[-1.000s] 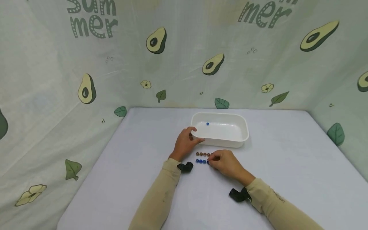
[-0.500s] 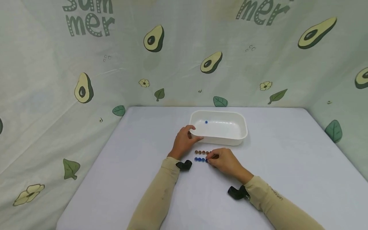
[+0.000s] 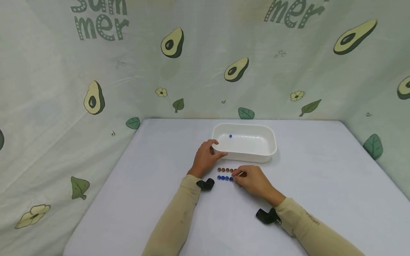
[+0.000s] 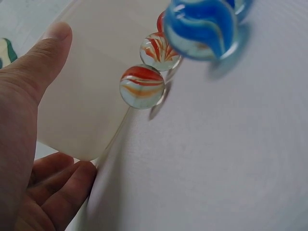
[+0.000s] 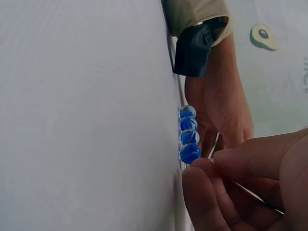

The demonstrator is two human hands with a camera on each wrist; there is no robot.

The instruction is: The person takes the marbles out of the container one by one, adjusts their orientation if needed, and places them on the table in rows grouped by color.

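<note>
My left hand (image 3: pixel 205 158) grips the near left corner of a white tray (image 3: pixel 272 156), thumb along its near wall and fingers round the side. A lone blue marble (image 3: pixel 230 136) lies inside the tray. In front of it, several orange-brown marbles (image 3: pixel 223 170) form a row, swirled red and orange in the left wrist view. Nearer me is a row of blue marbles (image 3: pixel 222 177). My right hand (image 3: pixel 254 181) is at this row's right end, fingers loosely bent. In the right wrist view its fingertips (image 5: pixel 197 180) are beside the last blue marble (image 5: pixel 191 154), with nothing visible between them.
A white cloth covers the table (image 3: pixel 160 170). Behind it hangs a pale curtain (image 3: pixel 198 71) printed with avocados and leaves. A black wrist camera (image 3: pixel 206 184) sits close to the left end of the blue row.
My right hand has shifted slightly right, and the last blue marble, partly covered before, now shows at the row's end. My left hand stays on the tray corner.
</note>
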